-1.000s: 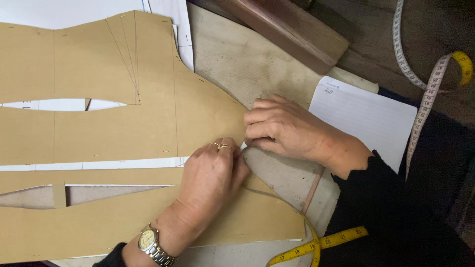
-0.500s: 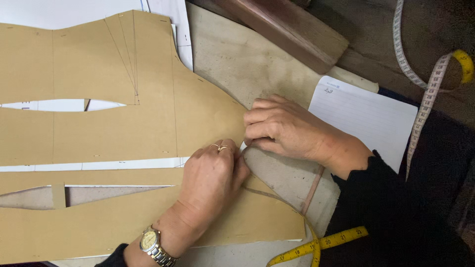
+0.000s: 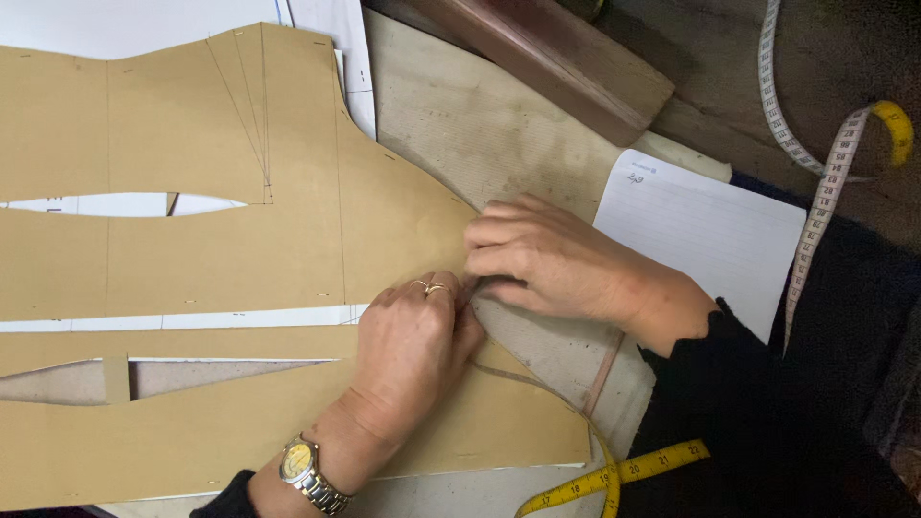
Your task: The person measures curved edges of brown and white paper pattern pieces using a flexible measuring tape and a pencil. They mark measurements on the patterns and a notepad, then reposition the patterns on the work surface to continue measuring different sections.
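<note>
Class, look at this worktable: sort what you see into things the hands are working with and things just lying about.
In use:
left hand, pressing on the brown card pattern
right hand, fingertips at the pattern's curved edge
yellow tape measure, its near end running up under the hands

Lying about:
lined notebook
wooden block
white paper under the pattern

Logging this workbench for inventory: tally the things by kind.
Brown card pattern sheets: 1
Measuring tapes: 1
Lined notebooks: 1
Wooden blocks: 1
Wristwatches: 1
Finger rings: 1
Total: 6
</note>
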